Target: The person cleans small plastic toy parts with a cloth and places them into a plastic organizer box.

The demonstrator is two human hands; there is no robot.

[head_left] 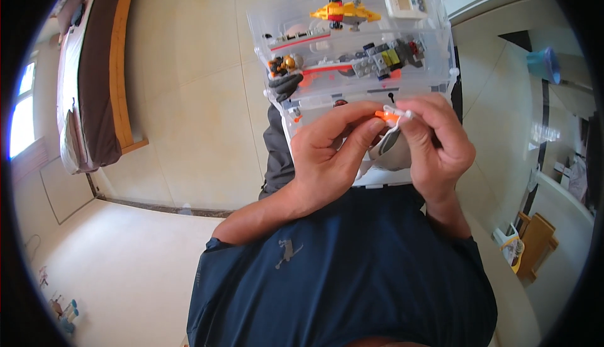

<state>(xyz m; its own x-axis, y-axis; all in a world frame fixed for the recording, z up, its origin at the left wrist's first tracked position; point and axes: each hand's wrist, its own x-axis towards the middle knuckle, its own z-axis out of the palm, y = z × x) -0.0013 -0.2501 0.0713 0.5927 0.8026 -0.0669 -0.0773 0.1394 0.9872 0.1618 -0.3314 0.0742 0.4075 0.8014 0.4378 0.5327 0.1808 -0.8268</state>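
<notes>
Above cream floor tiles, both hands pinch a small orange-and-white brick piece.

A small orange-and-white plastic building-brick piece lies roughly level, pinched at its two ends between fingertips, just in front of a clear plastic sorting box holding grey, yellow and orange bricks.
</notes>
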